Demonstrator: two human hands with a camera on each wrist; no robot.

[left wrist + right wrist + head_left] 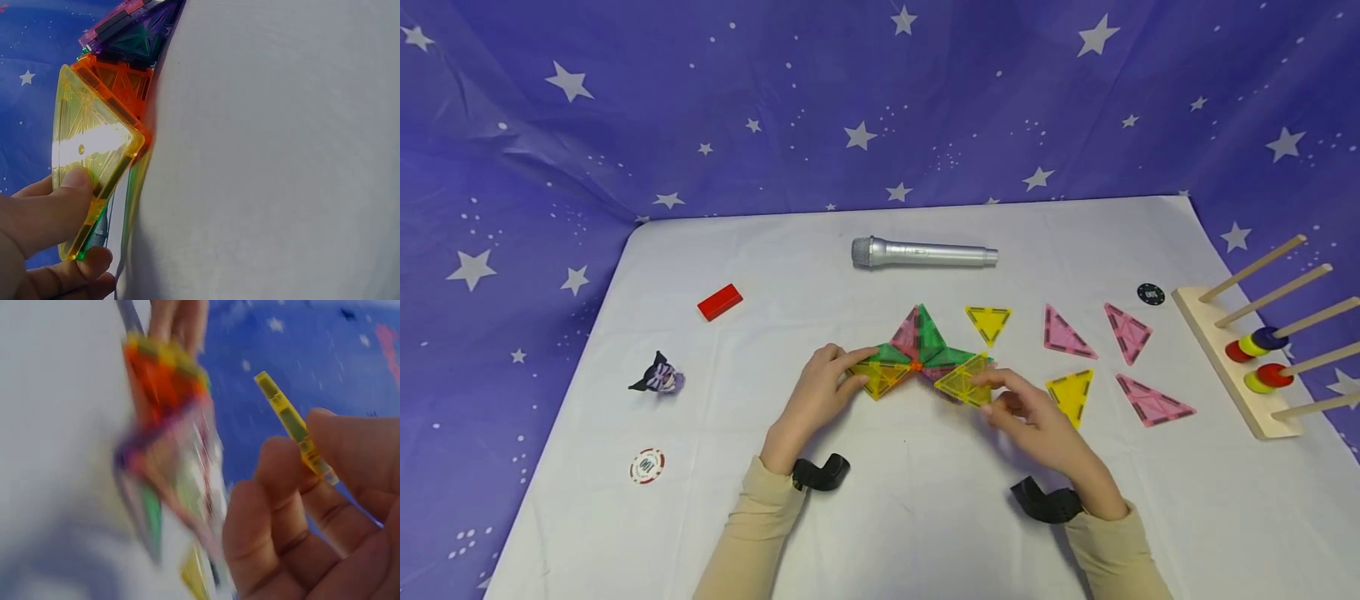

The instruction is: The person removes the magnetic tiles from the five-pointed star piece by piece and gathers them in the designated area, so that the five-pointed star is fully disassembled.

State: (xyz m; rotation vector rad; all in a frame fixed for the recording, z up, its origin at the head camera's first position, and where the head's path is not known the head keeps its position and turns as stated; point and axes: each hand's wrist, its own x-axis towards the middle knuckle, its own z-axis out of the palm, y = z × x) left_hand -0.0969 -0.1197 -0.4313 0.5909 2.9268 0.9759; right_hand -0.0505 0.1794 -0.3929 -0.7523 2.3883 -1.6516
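Observation:
A star-like build of translucent magnetic tiles stands mid-table, with green, pink, orange and purple parts. At its left point, my left hand pinches a yellow triangular tile; the thumb lies on the tile's face in the left wrist view, fingertips at its other side. My right hand pinches another yellow triangular tile between thumb and index finger. In the right wrist view this tile is seen edge-on, apart from the blurred build. From the head view it overlaps the build's right point.
Loose yellow and pink triangles lie to the right, near a wooden peg stacker and a black chip. A silver microphone lies behind. Leftward are a red block, a small figure and a white-red chip.

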